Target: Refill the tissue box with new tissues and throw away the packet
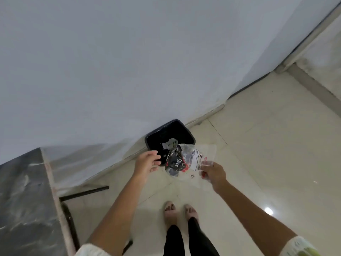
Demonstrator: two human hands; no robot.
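An empty clear plastic tissue packet (pixel 188 161) with dark and red print hangs in the air just in front of a black bin (pixel 184 131). My right hand (pixel 214 174) pinches the packet's right edge. My left hand (pixel 147 161) is open beside the packet's left side, fingers spread, not touching it as far as I can tell. The bin stands on the floor against the white wall, and grey crumpled waste (pixel 170 144) lies inside it. The tissue box is not in view.
A dark marble-topped table (pixel 24 200) with black metal legs (pixel 84 193) fills the lower left. Pale floor tiles (pixel 267 145) stretch to the right. My feet (pixel 180 210) stand just behind the bin. A door frame (pixel 304 47) rises at the far right.
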